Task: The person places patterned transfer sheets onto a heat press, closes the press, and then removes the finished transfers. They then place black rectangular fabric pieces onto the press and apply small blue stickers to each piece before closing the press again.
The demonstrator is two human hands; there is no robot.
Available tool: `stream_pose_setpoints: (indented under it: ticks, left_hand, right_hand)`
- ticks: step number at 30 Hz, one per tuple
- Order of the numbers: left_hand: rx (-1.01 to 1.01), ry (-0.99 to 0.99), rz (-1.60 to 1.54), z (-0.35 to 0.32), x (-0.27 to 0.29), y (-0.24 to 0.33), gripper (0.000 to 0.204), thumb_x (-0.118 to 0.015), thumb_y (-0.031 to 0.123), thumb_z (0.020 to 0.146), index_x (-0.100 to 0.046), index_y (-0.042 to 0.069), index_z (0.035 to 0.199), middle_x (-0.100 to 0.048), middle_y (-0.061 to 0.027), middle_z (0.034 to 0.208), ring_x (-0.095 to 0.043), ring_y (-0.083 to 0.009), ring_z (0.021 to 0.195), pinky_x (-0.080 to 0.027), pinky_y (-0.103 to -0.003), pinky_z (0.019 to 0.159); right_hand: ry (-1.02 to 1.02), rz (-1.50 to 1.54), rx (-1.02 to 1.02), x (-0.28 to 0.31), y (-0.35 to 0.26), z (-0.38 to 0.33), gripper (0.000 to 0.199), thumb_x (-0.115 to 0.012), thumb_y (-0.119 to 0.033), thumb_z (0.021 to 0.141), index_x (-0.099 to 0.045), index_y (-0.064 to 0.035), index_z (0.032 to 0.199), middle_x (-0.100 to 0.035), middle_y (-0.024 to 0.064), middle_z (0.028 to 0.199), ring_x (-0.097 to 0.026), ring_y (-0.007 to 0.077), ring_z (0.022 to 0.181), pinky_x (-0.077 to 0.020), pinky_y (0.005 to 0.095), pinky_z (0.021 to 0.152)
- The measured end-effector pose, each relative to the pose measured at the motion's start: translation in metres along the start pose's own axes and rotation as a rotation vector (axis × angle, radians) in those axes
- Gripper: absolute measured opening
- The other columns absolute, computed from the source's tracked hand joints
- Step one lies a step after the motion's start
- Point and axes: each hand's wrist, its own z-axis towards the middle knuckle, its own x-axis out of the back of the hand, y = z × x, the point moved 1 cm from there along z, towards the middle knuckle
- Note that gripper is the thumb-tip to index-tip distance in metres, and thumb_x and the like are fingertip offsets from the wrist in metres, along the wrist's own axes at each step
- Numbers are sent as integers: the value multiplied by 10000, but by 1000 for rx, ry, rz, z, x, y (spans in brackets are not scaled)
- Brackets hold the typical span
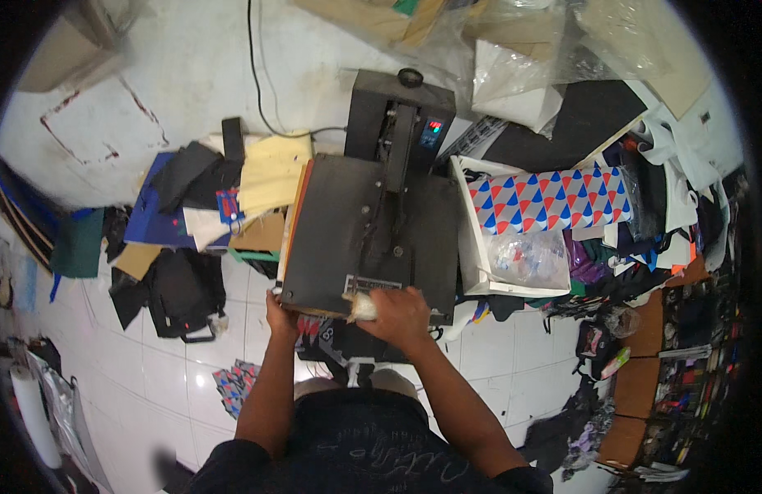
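A black heat press [373, 230] stands in front of me with its flat top plate lowered. My right hand [397, 314] is closed around the pale wrapped handle [360, 307] at the plate's near edge. My left hand [280, 314] rests at the near left corner of the plate, fingers touching its underside or the dark fabric [331, 336] that hangs below. Whether the left hand grips anything is unclear. An orange edge [297, 206] runs along the plate's left side.
A white box [472, 247] with a triangle-patterned cloth [546, 198] and a clear bag sits to the right. Yellow sheets [270, 177] and dark fabric pieces pile up on the left. A black bag [183, 292] lies on the white tiled floor. Shelves crowd the right.
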Motion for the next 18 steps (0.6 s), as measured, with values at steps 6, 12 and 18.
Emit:
stream_pose_setpoints:
  ticks: [6,12,18]
  left_hand:
    - [35,-80,-161,-8,-24,-4,544,-293,429,966,-477,37,1295,-526,-157,1285,-483,-324,1189,-357,-464,1024]
    - [157,-96,-281,-17,-31,0,526,-296,427,962,-497,49,1267,-539,-144,1269,-498,-310,1174,-377,-463,1008]
    - [83,-145,-403,-10,-31,-15,521,-280,432,959,-521,74,1249,-559,-116,1252,-521,-287,1156,-389,-455,1003]
  right_hand:
    - [-98,-65,-49,-2,-6,3,431,-770,-459,636,-597,-116,832,-661,78,777,-662,237,766,-444,404,731]
    - [55,-104,6,-7,-5,3,486,-823,-427,527,-584,-113,811,-639,54,711,-633,226,666,-440,381,668]
    - [-82,-119,-23,-2,-8,7,495,-825,-433,524,-588,-100,803,-635,72,698,-629,250,661,-441,394,652]
